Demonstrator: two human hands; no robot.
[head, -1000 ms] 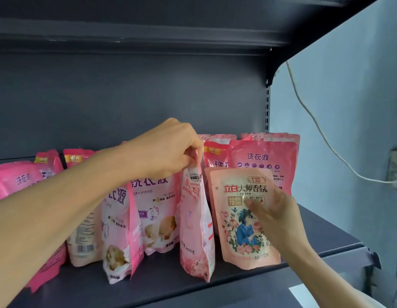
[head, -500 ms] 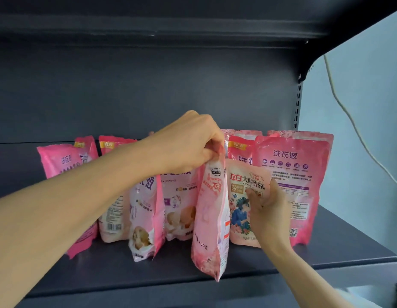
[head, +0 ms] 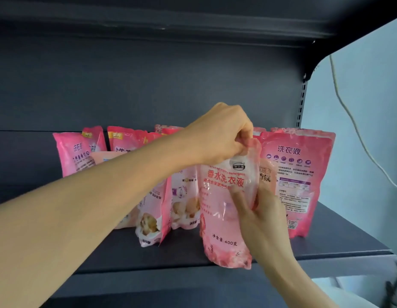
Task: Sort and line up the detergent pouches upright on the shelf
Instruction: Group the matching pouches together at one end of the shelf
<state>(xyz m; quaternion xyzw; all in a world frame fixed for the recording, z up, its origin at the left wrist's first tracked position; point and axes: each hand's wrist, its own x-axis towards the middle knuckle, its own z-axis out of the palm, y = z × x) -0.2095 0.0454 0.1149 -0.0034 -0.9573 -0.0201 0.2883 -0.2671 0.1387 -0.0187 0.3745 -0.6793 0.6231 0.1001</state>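
My left hand (head: 224, 134) pinches the top edge of a pale pink 400 g detergent pouch (head: 222, 221), which stands upright at the front of the dark shelf (head: 340, 241), its printed face toward me. My right hand (head: 260, 221) grips the same pouch from its right side, thumb across the front. Behind it a peach pouch (head: 264, 174) shows only as a sliver. A bright pink pouch (head: 297, 174) stands upright at the right. Several more pink pouches, among them one with a cream print (head: 154, 210) and one at the far left (head: 76, 154), stand or lean behind my left forearm.
The shelf's back panel (head: 148, 85) is dark grey and another shelf (head: 171, 18) hangs overhead. A slotted upright (head: 301, 103) marks the right end. Beyond it is a pale blue wall with a white cable (head: 353, 121). Bare shelf surface lies at the far left and front right.
The pale pink pouch has turned from edge-on to face-on. My right hand has left the peach pouch and now grips the pale pink one. The camera has shifted left and closer.
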